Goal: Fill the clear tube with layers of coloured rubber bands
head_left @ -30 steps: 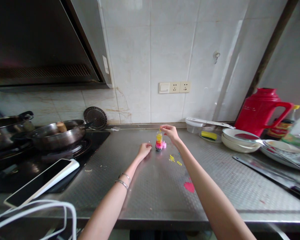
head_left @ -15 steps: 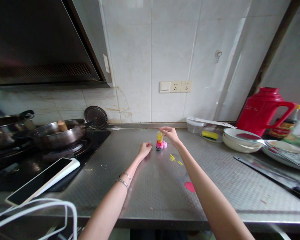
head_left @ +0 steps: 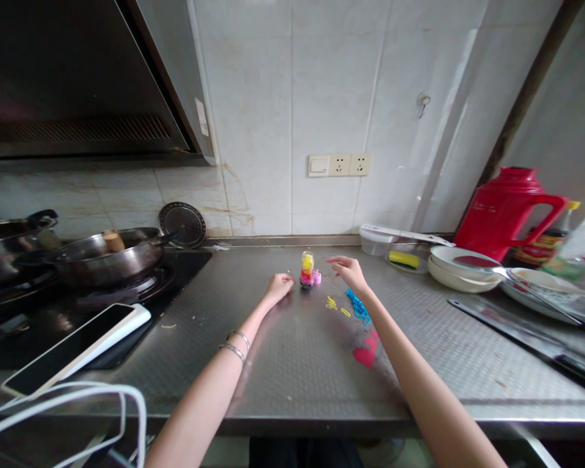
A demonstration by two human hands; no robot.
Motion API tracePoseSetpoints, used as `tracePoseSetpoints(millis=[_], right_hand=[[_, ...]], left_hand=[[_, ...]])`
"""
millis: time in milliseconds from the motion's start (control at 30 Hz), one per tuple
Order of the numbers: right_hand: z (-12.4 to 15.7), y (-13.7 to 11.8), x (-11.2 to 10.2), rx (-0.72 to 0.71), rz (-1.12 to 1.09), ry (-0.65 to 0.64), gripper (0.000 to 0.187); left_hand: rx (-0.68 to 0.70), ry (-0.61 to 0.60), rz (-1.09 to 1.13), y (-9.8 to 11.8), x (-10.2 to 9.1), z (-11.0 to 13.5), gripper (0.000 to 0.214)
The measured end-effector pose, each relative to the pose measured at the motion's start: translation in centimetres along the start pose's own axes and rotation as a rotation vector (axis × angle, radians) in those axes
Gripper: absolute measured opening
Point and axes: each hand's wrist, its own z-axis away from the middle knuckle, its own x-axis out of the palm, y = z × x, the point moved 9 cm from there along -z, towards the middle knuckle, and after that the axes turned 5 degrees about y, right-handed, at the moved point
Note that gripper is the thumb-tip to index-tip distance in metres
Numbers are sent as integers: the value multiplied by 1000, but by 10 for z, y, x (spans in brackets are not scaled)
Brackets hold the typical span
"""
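A small upright stack of coloured rings (head_left: 307, 270), yellow on top and pink below, stands at the back of the steel counter (head_left: 292, 364). My left hand (head_left: 279, 286) rests on the counter just left of it, fingers curled in, with nothing visible in them. My right hand (head_left: 350, 272) hovers to the right of the stack, fingers loosely apart and empty. Yellow bits (head_left: 332, 303), a blue pile (head_left: 359, 305) and a pink-red pile (head_left: 366, 351) lie by my right forearm.
A stove with pans (head_left: 102, 257) and a phone (head_left: 73, 346) with white cable sit at the left. Bowls (head_left: 462, 268), plates, a sponge (head_left: 403, 259), a red jug (head_left: 508, 212) and a long knife (head_left: 526, 338) crowd the right side. A tiled wall with sockets stands behind.
My right hand has come off the top of the stack and drawn back to the right and lower. The blue pile is now uncovered. My left hand has stayed put.
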Motion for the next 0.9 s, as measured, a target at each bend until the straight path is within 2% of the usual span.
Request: tracePoseSetpoints(millis=[233, 400, 467, 567, 633, 767, 900], right_hand=[[14, 22, -15, -41, 135, 35, 37], [17, 21, -16, -71, 210, 34, 36], [16, 22, -19, -65, 215, 31, 37], [14, 28, -28, -41, 205, 60, 36], [13, 31, -34, -31, 192, 82, 36], [11, 33, -39, -28, 185, 104, 36], [14, 26, -36, -39, 206, 89, 35]], left_hand=[[59, -162, 3, 12, 4, 5, 17], [137, -123, 17, 37, 0, 11, 23], [209, -203, 6, 55, 11, 19, 27], [341, -388, -80, 81, 36, 38, 26], [439, -432, -204, 92, 49, 49, 23], [604, -402, -415, 93, 65, 58, 37], [633, -436, -542, 81, 78, 56, 36]])
